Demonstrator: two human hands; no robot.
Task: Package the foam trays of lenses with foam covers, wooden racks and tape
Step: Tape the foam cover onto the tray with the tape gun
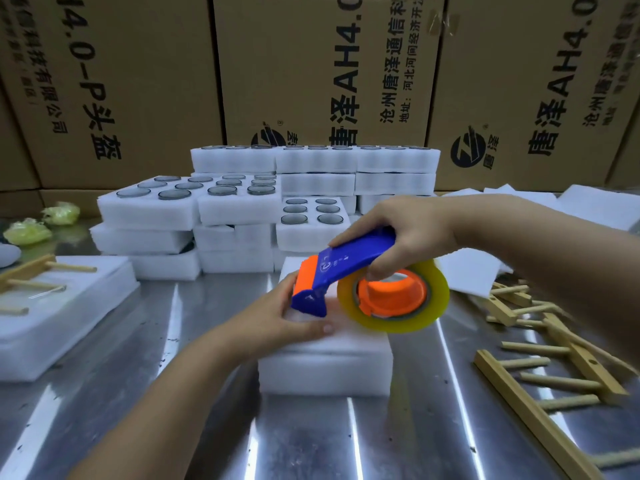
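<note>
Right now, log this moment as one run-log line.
step: taping foam bundle | right hand: gripping tape dispenser | left hand: steadying bundle at dispenser nose | wooden racks: loose, right side | table: steel

The cardboard cartons (pixel 322 67) behind carry sideways print: "唐泽AH4.0", "沧州唐泽通信", "头盔".

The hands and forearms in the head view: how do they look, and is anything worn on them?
Both the left hand and the right hand are bare: no gloves, rings or watch show. Both forearms are bare too, with no sleeve in view up to the picture's edge. The fingernails are short and unpainted.
</note>
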